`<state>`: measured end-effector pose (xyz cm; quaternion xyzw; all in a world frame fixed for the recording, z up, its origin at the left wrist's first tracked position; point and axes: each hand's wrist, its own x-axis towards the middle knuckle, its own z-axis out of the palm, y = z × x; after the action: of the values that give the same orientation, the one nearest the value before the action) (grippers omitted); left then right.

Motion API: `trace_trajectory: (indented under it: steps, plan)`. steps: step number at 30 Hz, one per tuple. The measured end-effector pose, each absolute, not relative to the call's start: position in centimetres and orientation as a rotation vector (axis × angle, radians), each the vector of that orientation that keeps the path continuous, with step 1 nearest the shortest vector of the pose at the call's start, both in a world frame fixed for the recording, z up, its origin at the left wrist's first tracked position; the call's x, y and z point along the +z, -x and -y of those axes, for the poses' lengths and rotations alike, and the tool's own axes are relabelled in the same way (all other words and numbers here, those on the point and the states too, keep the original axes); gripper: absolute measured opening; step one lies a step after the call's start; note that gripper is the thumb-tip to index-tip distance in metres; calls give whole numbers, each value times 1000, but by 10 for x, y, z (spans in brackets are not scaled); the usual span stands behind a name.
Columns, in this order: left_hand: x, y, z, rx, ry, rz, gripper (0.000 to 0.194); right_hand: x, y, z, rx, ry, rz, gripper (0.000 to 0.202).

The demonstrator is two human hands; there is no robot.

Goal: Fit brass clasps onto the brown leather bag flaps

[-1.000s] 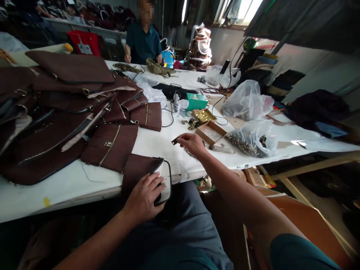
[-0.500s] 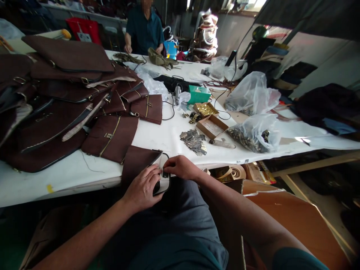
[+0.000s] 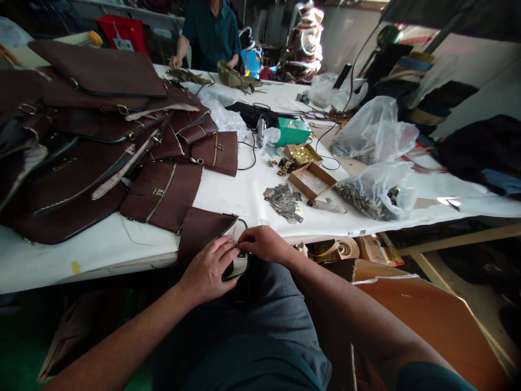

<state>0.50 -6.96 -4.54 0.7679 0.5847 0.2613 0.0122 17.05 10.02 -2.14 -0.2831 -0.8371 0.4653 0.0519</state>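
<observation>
A dark brown leather bag piece (image 3: 203, 227) lies over the table's front edge and onto my lap, its pale lining turned up at the right end. My left hand (image 3: 211, 267) grips this end, fingers on the lining and thumb at the lower dark-edged border. My right hand (image 3: 260, 243) is pinched at the same spot, its fingertips against those of my left hand. A small dark part shows under the right fingers; what exactly they hold is hidden.
Brown leather bag pieces (image 3: 97, 125) are heaped at left. Flat metal plates (image 3: 284, 202), a box of gold-coloured hardware (image 3: 303, 154), an open carton (image 3: 312, 180) and plastic bags of parts (image 3: 374, 190) lie right of centre. Another person (image 3: 211, 38) handles olive fabric across the table.
My right fingertips have come closer to the left fingers over the lining. The view has shifted slightly. Across the table, the other person's hand on the left has moved outward.
</observation>
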Motion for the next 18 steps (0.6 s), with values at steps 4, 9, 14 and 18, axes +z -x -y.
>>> trace_trajectory:
  steps: [4,9,14,18]
  plan:
    - [-46,-4,69,781,-2402,-1810,47,-20,-172,-92,1207,980,2596,11]
    - [-44,-6,68,781,-2413,-1804,42,-21,-178,-84,982,960,2606,3]
    - [-39,-9,67,757,-2418,-1834,41,-20,-190,-92,1126,859,2456,14]
    - [-41,-9,68,787,-2420,-1846,38,-13,-226,-137,769,1026,2348,20]
